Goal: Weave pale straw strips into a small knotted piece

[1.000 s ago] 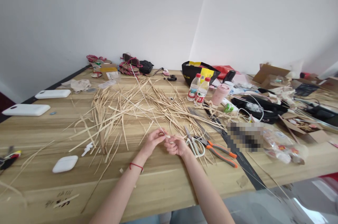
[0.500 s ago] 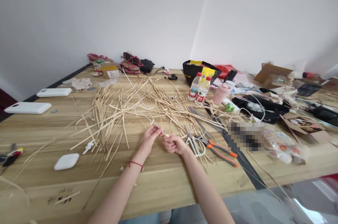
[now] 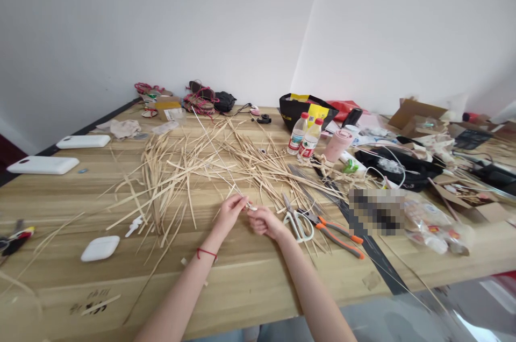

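Note:
My left hand (image 3: 229,213) is closed in a pinch on thin pale wires (image 3: 218,154), which stretch away over the table toward the back left. Close beside it, my right hand (image 3: 264,222) has its fingers curled around the end of a narrow pale strip (image 3: 252,207). This strip meets the wires at my left fingertips; whether it is wound round them is too small to tell. Flat straw-coloured strips (image 3: 173,170) lie in loose heaps beyond both hands. Scissors with white handles (image 3: 302,229) rest just right of my right hand, with orange-handled pliers (image 3: 341,240) partly beside them.
Two red-capped bottles (image 3: 308,141), a pink cup (image 3: 337,144) and a black bag (image 3: 294,111) stand at the back right. Toward the left lie a white earphone case (image 3: 100,248) and two white slabs (image 3: 43,165). An open cardboard box (image 3: 467,199) sits far right.
My hands stay close together in nearly the same place. The strip between them has shifted slightly, and the far ends of the wires have moved a little to the right.

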Demonstrator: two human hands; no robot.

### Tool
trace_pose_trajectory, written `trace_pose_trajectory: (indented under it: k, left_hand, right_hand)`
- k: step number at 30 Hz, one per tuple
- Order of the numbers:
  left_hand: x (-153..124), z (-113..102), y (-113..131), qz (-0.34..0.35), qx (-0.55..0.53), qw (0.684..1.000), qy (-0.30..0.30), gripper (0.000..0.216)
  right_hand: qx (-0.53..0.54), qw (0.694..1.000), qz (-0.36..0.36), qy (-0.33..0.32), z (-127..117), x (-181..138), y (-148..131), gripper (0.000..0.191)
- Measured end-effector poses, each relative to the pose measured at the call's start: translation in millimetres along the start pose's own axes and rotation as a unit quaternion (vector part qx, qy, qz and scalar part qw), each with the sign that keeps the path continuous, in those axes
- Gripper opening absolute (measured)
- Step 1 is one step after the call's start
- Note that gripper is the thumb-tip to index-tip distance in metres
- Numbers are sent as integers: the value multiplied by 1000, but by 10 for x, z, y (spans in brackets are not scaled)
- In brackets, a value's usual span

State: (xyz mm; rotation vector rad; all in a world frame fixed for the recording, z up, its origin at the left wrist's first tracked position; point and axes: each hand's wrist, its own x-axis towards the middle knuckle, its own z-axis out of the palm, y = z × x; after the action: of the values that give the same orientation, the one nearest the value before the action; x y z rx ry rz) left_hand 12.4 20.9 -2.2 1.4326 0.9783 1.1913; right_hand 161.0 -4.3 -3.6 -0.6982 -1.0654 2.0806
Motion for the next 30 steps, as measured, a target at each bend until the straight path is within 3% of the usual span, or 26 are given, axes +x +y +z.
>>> trace_pose_trajectory:
  k: [4,8,11,15,22,26,30]
  left_hand:
    - [-1,-23,-22,29,7,998,51,30]
    - [-19,-22,-39,22,0,997,77,28]
    - [-17,9,-44,-11,-55,994,91,30]
    - [6,33,-20,-29,-103,989,103,33]
    - [-4,-10,36,-19,-44,998,37,33]
    - [-20,-33,22,-5,-12,1000,20,36]
    - [-12,-42,-49,-14,-12,1000,15,36]
  right_hand:
    - [-93,989,-61,96,59,67,92,26]
    - [-233,941,-166,183,32,108,146,26]
    - [-323,897,-227,201,9,106,136,17]
    - [-370,869,-249,216,8,95,113,15]
    - [-324,877,-252,250,3,96,130,16]
    - [-283,899,-233,238,14,86,139,22]
    - [-279,900,-243,229,9,106,159,23]
